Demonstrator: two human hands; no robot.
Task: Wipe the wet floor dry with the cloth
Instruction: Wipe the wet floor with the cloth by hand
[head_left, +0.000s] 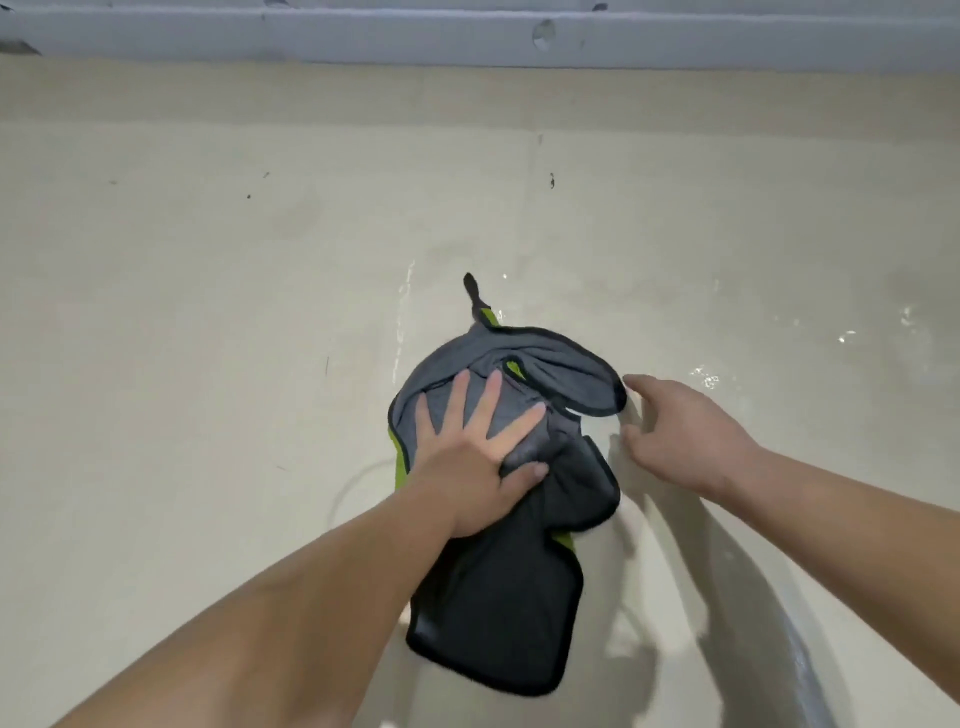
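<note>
A crumpled grey cloth (509, 597) with black trim and a green underside lies on the cream floor (208, 338). My left hand (475, 457) presses flat on its upper part, fingers spread and thumb tucked into a fold. My right hand (680, 431) hovers just right of the cloth, index finger and thumb apart, the fingertip near the cloth's black-trimmed right edge; I cannot tell if it touches. Wet glints (706, 376) and a streak (402, 317) shine on the floor beyond and beside the cloth.
A grey wall base (467, 36) runs across the top of the view. Small dark specks (551, 180) dot the floor far from the cloth. A faint curved water mark (353, 483) lies left of the cloth.
</note>
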